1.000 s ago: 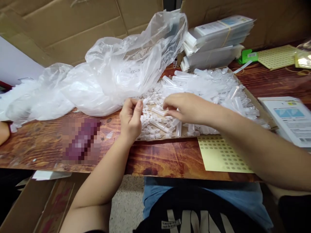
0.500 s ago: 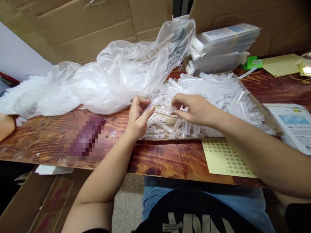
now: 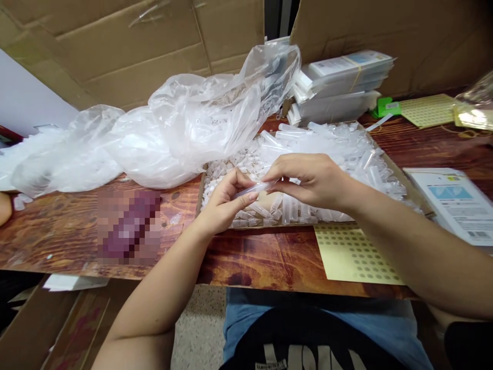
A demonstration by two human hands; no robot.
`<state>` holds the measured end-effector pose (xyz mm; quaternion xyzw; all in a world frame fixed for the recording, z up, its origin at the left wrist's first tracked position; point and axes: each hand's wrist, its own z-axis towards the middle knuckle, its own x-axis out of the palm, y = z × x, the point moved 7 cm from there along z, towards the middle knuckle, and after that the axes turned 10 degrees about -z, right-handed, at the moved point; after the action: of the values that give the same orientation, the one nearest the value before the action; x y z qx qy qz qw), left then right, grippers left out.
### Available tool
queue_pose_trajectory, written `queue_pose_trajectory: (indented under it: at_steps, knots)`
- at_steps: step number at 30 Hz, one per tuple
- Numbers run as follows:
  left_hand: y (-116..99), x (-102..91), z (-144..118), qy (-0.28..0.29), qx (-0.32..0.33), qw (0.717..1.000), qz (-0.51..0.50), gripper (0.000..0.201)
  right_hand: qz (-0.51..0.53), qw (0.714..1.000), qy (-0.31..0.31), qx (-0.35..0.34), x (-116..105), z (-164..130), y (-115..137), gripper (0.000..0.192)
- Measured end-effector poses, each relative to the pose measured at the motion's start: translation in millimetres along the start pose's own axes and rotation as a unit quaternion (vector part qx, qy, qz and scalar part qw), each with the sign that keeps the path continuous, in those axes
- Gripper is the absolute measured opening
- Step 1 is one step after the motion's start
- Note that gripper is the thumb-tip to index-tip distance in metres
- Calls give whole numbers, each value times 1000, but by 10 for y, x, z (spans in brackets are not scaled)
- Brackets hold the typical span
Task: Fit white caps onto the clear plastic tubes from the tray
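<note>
Both hands have drawn together above the tray (image 3: 393, 163) at the bench's (image 3: 269, 257) front edge. The left hand (image 3: 225, 203) pinches a clear tube (image 3: 252, 190) that now lies nearly level; the right hand's (image 3: 311, 180) fingertips have closed on its far end.

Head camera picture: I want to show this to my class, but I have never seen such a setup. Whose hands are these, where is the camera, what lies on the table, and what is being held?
The camera sits on a person's head and looks down, so both bare hands are that person's own. The left hand and the right hand meet on one small clear plastic tube, each gripping an end. Beneath them a shallow cardboard tray holds many more clear tubes and small caps. On the wooden table also lie a crumpled clear plastic bag, a yellow sheet of round stickers and stacked flat packets.
</note>
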<state>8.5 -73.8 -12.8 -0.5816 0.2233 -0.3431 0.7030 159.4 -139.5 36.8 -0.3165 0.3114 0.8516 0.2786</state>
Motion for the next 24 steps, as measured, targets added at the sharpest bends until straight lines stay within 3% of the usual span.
queue_pose_trajectory:
  at_steps: [4,8,14,17,20,22,24]
  knots:
    - [-94,8,-46,2,56,996,65,34,-28,1000,13,-1,28,-2,59,20]
    - [-105,14,-64,27,91,990,104,23,-18,989,106,105,123,17,-3,39]
    - [-69,3,-56,33,89,992,81,16,-18,989,111,95,114,113,112,9]
    - [-67,-16,-64,21,98,990,97,17,-34,974,140,172,203,94,19,22]
    - [-59,-51,-59,5,95,990,105,15,-1,977,128,171,216,98,35,11]
    - [-116,-34,-66,9,130,981,141,9,10,981,121,153,200,111,74,14]
    - [-214,40,-97,25,196,956,215,11,10,975,133,179,200,105,62,9]
